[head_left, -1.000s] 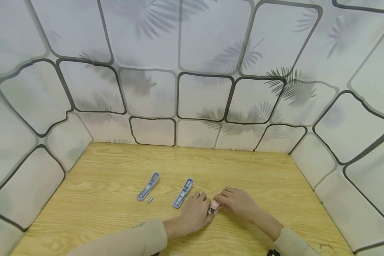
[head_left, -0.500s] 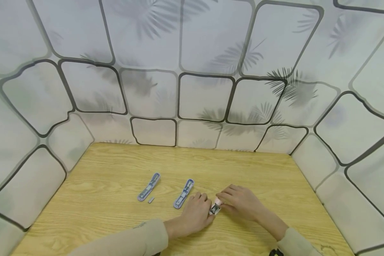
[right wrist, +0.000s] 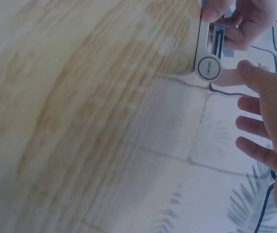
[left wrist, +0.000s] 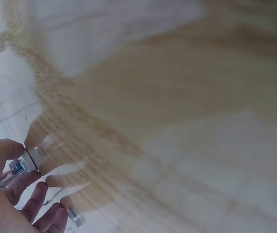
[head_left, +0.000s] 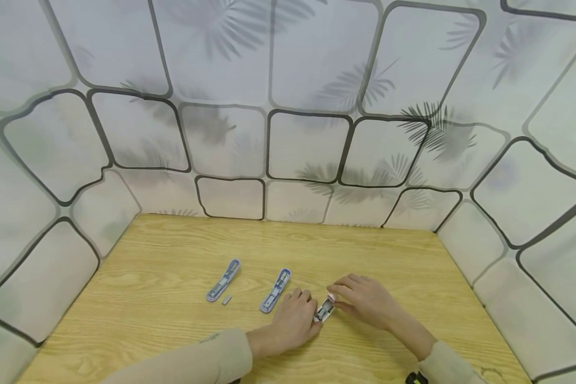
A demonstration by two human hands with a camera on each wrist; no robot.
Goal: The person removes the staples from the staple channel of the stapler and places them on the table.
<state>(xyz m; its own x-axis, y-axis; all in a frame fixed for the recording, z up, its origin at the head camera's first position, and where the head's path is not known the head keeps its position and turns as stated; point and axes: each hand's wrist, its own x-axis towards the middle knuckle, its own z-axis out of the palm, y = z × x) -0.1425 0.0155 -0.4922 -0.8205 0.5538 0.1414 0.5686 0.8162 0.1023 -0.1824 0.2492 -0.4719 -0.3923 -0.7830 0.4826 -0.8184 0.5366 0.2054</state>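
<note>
A small white-and-pink stapler [head_left: 325, 308] lies between my hands, its metal rail visible. My left hand [head_left: 294, 321] grips it at the near end, thumb and fingers around its body in the left wrist view. At its far end, my right hand [head_left: 365, 301] has relaxed fingers, with a fingertip right at the round, labelled end [right wrist: 209, 68] in the right wrist view; the thumb stands off from it. Two slim blue staplers, the left stapler [head_left: 223, 281] and the right stapler [head_left: 276, 290], lie apart on the table beyond my left hand.
Beside the left blue stapler lies a small grey block [head_left: 226, 300]. The wooden table [head_left: 182, 240] is enclosed by pale patterned walls [head_left: 307, 144] at the back and sides. A dark band [head_left: 416, 377] shows at the right sleeve.
My right hand has drawn back slightly to the right and opened its fingers a little. More of the white stapler's length and rail now shows. My left hand stays nearly still.
</note>
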